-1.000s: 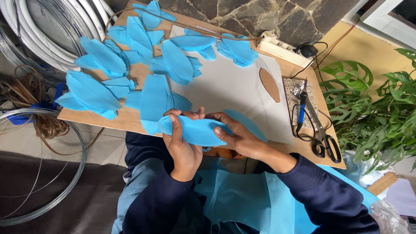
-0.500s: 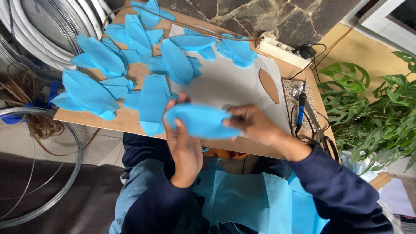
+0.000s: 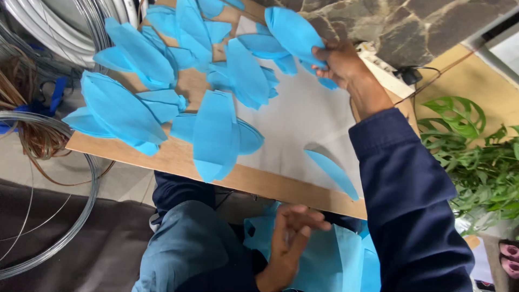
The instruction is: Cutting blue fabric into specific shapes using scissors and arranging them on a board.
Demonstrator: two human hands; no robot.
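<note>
My right hand (image 3: 339, 60) is stretched to the far side of the wooden board (image 3: 178, 159), pinching a folded blue paper petal (image 3: 294, 33) above the others. My left hand (image 3: 292, 233) is down in my lap with its fingers loosely apart, resting on flat blue paper sheets (image 3: 338, 259). Several more folded blue petals (image 3: 216, 130) lie spread over the board and a white sheet (image 3: 297, 121). A single thin blue petal piece (image 3: 332, 172) lies near the board's front edge, beside my right sleeve.
Coils of wire (image 3: 48, 216) and white tubing (image 3: 59, 32) lie on the left. A stone wall (image 3: 411, 27) is behind the board, with a black cable (image 3: 411, 75) beside it. A green plant (image 3: 476, 157) stands on the right.
Both hands held a blue petal together at the front edge; now my right hand has carried it to the far side, and my left hand has let go and dropped to my lap.
</note>
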